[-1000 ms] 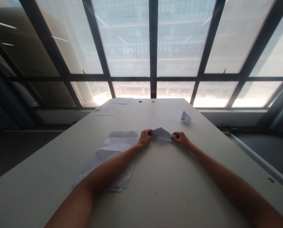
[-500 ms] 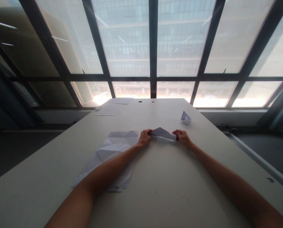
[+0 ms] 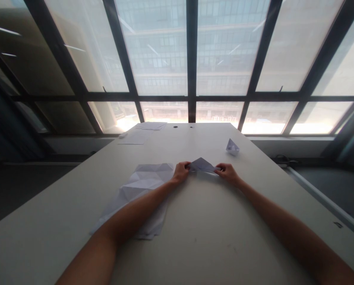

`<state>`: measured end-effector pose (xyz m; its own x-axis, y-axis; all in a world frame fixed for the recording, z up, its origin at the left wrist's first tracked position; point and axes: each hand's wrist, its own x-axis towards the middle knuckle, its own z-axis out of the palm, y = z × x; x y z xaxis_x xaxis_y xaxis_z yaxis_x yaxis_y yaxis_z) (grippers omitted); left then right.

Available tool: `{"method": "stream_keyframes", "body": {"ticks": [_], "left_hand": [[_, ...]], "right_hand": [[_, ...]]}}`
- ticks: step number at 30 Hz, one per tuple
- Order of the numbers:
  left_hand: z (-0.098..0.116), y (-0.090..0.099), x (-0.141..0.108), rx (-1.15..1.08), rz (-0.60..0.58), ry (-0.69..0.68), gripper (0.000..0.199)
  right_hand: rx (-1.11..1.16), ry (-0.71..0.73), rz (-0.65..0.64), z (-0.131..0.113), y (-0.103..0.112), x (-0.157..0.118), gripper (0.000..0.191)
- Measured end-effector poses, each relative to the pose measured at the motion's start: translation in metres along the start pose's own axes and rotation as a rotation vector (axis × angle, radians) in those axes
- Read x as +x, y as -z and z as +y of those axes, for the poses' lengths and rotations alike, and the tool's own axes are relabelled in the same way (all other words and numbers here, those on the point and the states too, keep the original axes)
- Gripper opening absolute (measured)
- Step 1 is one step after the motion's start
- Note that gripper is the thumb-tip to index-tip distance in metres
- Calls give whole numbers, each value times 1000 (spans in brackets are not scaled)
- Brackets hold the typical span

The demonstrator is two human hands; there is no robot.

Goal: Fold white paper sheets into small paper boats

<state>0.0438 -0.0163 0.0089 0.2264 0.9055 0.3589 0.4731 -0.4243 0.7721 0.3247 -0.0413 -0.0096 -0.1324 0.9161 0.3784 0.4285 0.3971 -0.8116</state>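
Note:
A folded white paper (image 3: 202,165) with a pointed top is held just over the middle of the table. Its left end is pinched in my left hand (image 3: 181,171), whose fingers are closed. The right end sits between the closed fingers of my right hand (image 3: 227,173). Creased white sheets (image 3: 147,178) lie to the left, partly hidden under my left forearm. Beyond my right hand stands a small folded paper boat (image 3: 232,147).
The white table (image 3: 206,237) reaches to the windows. Flat paper sheets (image 3: 132,137) lie at its far left, with more sheets (image 3: 151,126) behind them. A small dark mark (image 3: 337,225) shows near the right edge.
The folded paper has changed shape slightly, its peak a little higher and its right end less spread. My right hand has shifted slightly; my left hand looks still.

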Motion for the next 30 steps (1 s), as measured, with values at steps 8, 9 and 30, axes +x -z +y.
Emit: {"method": "stream_keyframes", "body": {"ticks": [8, 9, 30], "left_hand": [[0, -1, 0, -37, -29, -27, 30], [0, -1, 0, -39, -28, -24, 29], [4, 0, -1, -33, -24, -5, 29]], "right_hand": [[-147, 55, 145, 1, -4, -1, 22], [-142, 68, 122, 0, -4, -1, 22], [-5, 63, 49, 6, -7, -1, 18]]}}
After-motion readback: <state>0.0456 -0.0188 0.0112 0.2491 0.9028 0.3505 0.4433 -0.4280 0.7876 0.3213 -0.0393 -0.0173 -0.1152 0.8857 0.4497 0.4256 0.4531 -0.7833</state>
